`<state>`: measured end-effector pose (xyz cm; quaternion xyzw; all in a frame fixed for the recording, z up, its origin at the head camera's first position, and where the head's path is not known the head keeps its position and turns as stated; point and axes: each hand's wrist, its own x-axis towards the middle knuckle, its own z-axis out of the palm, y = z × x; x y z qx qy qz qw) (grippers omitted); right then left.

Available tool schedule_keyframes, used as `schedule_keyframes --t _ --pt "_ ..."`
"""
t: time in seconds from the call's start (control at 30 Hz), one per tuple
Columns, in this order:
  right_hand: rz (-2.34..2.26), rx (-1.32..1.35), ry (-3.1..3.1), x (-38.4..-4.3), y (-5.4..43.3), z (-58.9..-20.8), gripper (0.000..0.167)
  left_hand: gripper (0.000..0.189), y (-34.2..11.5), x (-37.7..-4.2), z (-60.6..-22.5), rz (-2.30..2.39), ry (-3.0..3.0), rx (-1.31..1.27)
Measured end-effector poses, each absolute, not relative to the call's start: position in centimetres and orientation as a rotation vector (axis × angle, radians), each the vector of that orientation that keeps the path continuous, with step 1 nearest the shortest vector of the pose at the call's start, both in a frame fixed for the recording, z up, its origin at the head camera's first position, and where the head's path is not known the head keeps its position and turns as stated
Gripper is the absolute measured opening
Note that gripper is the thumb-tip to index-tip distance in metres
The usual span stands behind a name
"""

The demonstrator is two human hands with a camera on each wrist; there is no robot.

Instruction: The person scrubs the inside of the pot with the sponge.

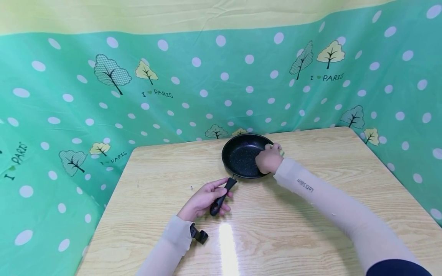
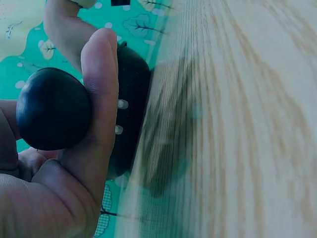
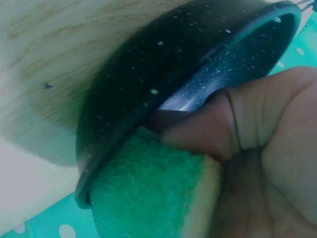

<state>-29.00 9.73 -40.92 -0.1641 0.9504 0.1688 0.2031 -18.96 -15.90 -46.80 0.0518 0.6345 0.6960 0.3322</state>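
Observation:
A black frying pan with a speckled inside is near the table's back edge, its handle pointing toward me. My left hand grips that handle, thumb on top; in the left wrist view the rounded handle end sits between thumb and fingers. Over the pan's right side, my right hand holds a sponge with a green scouring face and a pale yellowish layer. In the right wrist view the sponge is against the pan's rim, the thumb reaching inside the pan. The sponge is mostly hidden in the head view.
The light wood table ends at a green dotted curtain behind and at both sides. A black strap piece sticks out from my left wrist. Bright glare lies on the table's front.

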Motion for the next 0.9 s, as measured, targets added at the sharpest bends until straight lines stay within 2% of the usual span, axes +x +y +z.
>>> schedule_keyframes --t 0.17,0.53,0.77,0.9 --pt "0.416 -0.483 2.622 -28.7 9.9 -39.9 0.015 0.059 -15.9 -19.0 -46.8 1.821 1.648 0.133" --pt "0.262 -0.478 2.519 -28.6 10.2 -38.1 0.032 0.059 -16.0 -18.9 -46.6 1.829 1.629 0.156" --pt "0.117 -0.564 2.387 -29.4 10.4 -37.5 0.023 0.059 -16.0 -18.9 -46.7 1.829 1.629 0.167" --pt "0.019 -0.636 2.316 -29.7 10.5 -37.3 0.027 0.059 -16.0 -18.9 -46.6 1.832 1.630 0.168"
